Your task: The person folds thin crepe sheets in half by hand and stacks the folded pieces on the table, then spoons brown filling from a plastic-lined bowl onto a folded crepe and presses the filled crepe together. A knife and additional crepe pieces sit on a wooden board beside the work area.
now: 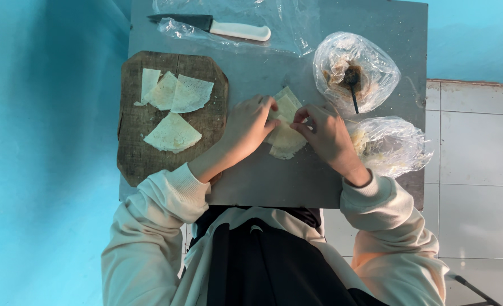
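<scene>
I see my left hand (248,126) and right hand (326,136) meeting over a pale folded dough wrapper (285,133) near the middle of the grey metal table (262,68); both pinch its edges with fingertips, the sheet lying flat on the metal between them. The near table edge runs just below my wrists; bare metal lies open above the wrapper. To the left a dark wooden cutting board (149,153) reaches the table's left edge and carries four cut wrappers (172,133), three overlapping at the top, one apart below. At the far edge a white-handled knife (217,25) rests on crumpled clear plastic (285,28). On the right stands a clear bag of brownish filling (356,71) with a dark spoon (353,90) in it; just beside my right hand sits a second clear bag (390,146) of pale contents, overhanging the right edge. Turquoise wall on the left; white floor tiles (472,170) to the right.
</scene>
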